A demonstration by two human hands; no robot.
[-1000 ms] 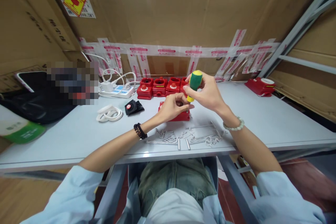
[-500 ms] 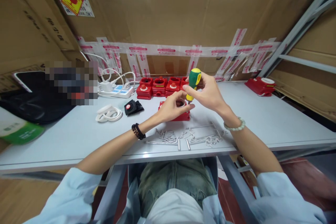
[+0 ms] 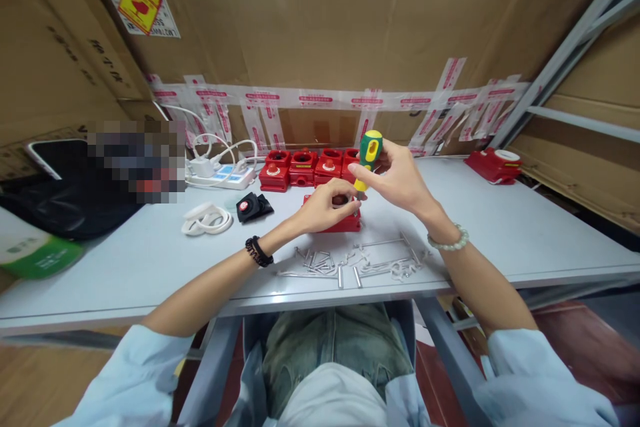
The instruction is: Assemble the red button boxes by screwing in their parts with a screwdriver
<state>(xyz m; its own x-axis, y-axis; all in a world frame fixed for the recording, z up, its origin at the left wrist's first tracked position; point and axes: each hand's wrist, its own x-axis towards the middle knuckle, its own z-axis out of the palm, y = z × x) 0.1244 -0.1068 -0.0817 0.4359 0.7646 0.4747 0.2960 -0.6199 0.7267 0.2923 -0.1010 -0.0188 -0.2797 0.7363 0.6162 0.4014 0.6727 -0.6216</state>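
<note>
One red housing (image 3: 345, 223) sits around the middle of the desk (image 3: 550, 233), partly hidden by the left hand (image 3: 327, 205). That hand is over the housing, fingers curled and thumb reaching toward its right side; whether they clamp anything cannot be told. The right hand (image 3: 397, 177) is closed on the green and yellow handle of a screwdriver (image 3: 371, 150), tilted slightly, with its shaft down by the left fingertips; its tip is hard to make out.

Between the housing and the front edge lie loose screws (image 3: 320, 262) and thin metal rods (image 3: 340, 277). Four red units (image 3: 303, 170) stand side by side near the back edge, with a power strip (image 3: 233, 177) to their left. A black part (image 3: 253, 207) and a white coiled cord (image 3: 207, 220) lie left of the housing. Another red unit (image 3: 493, 165) rests toward the back right corner.
</note>
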